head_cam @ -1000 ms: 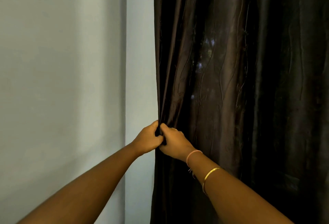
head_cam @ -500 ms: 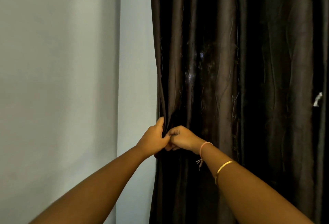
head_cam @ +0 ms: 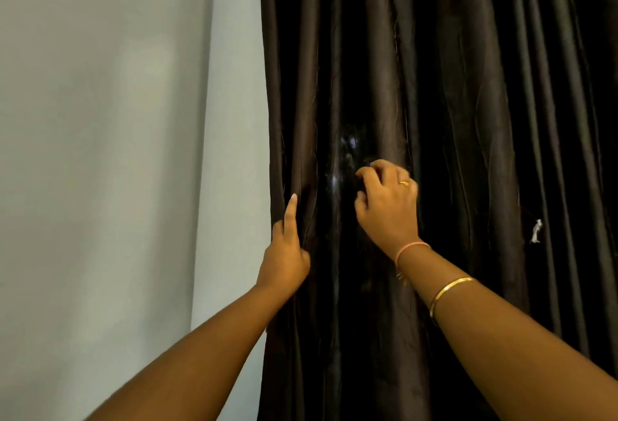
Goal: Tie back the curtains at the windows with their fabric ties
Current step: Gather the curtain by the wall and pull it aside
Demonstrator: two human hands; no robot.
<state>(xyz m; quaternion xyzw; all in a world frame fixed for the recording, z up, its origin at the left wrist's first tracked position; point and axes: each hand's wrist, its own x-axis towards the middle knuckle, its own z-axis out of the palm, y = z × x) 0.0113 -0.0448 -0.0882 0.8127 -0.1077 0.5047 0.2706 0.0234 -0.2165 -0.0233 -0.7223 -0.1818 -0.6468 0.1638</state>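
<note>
The hands have parted. On the curtain [head_cam: 468, 86], hanging loose beside the wall [head_cam: 100, 153], the right hand [head_cam: 388, 210] now curls its fingers into a fold. The left hand [head_cam: 284, 253] is at the edge, one finger straight and the rest hidden, so its grip is unclear. She's gathering, I'd judge; next comes bunching the folds and finding the tie. One curtain, two hands, no tie in sight.

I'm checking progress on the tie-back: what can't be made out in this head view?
Head view only:
Fabric tie: not seen; dark folds of the curtain may hide it.
Left hand: fingers hidden behind the curtain's edge fold.
Right hand: curled fingers end in shadow; what they hold is unclear.
Small white thing on the curtain: too small to identify.
Anything behind the curtain: covered by it.
</note>
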